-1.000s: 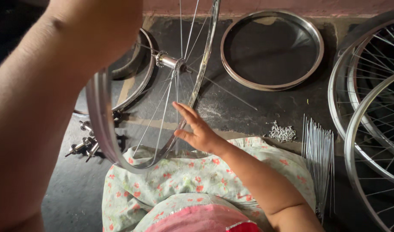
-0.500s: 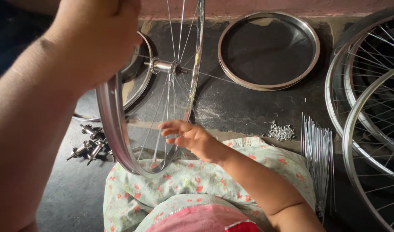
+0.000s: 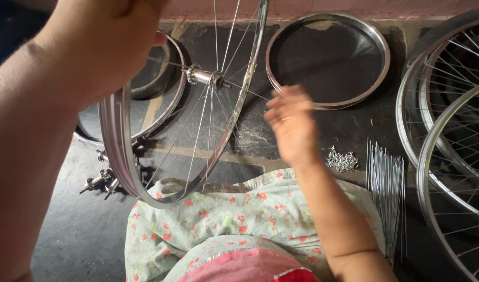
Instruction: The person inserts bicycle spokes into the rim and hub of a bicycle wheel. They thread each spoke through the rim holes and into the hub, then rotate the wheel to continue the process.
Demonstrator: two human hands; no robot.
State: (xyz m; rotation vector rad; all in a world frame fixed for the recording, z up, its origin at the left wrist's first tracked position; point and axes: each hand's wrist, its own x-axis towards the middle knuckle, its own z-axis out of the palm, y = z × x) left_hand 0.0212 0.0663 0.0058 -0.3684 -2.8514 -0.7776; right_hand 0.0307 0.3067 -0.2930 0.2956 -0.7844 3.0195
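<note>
Left hand (image 3: 101, 44) clamped on upright wheel rim (image 3: 114, 151), hub axle (image 3: 204, 77) lying crosswise. Right hand (image 3: 291, 128) nearer the spokes (image 3: 198, 136), just right of hub (blurred, fingers apart, holding nothing visible).

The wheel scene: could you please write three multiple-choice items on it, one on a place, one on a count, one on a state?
1. Where does the bundle of loose spokes lie?
A. right of the right hand
B. inside the empty rim
C. under the hubs

2. How many hands touch the wheel?
A. none
B. one
C. two

3. How does the empty rim sit?
A. upright against the wall
B. flat on the floor
C. held in a hand

Answers: 1 A, the spokes lie on the floor to the right of the right hand. 2 B, only the left hand grips its rim; the right hand is off it. 3 B, it lies flat with the dark floor showing through.
</note>
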